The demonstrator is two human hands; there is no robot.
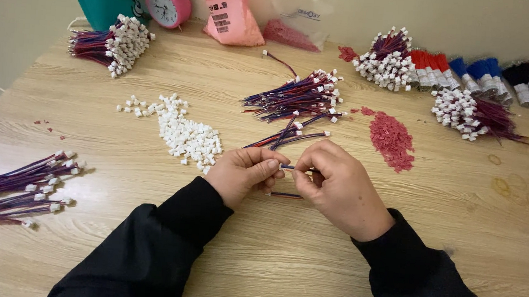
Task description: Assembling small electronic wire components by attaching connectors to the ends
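**Both hands pinch one thin wire lead over the counter**

The left hand [244, 172] and the right hand [336, 187] meet just in front of the heap of white connector housings [188, 136], and between them runs a thin red-and-blue wire lead [288, 167]. Each grip is clenched on it: the left thumb and forefinger pinch one end, the right fingertips pinch the other. Both black sleeves rest on the wooden counter [257, 253].

Beyond the heap lies a loose bundle of finished leads [296, 96]. Right of the heap, past the hands, is a pile of small red pieces [392, 139]. Left of the heap, near the counter's edge, lie more wire bundles [20, 184]. Far behind the heap stands a pink alarm clock [167, 1].
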